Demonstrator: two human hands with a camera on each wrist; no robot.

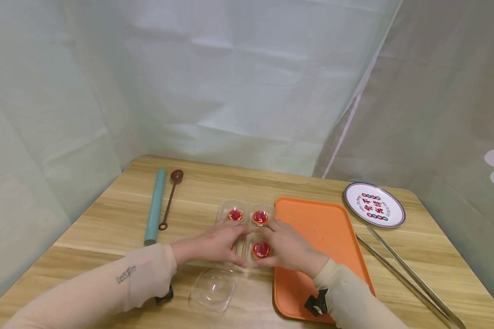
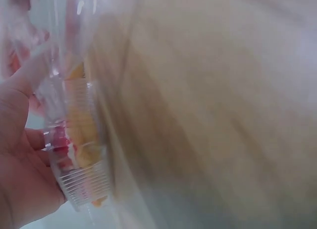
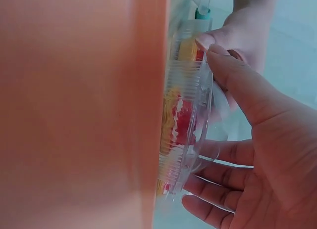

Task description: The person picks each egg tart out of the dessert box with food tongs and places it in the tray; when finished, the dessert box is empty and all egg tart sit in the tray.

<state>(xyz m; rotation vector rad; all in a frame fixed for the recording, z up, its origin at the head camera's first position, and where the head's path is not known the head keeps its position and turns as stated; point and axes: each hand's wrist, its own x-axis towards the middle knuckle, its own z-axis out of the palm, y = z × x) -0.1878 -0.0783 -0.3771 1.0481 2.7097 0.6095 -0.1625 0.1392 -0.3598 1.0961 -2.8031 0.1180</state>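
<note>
Clear plastic packaging with red-topped tarts in its compartments sits at the middle of the table. My left hand rests on its left part with the thumb spread from the fingers, partly hiding one tart. On the right part, my right hand touches the plastic, thumb and fingers apart. The right wrist view shows the right hand beside the ridged plastic wall, fingers extended. In the left wrist view, the left hand is against the plastic. A clear domed lid lies nearer me.
An orange tray lies right of the packaging, close against it. Farther right are a patterned plate and long metal tongs. A teal cylinder and a brown long-handled spoon lie at the left.
</note>
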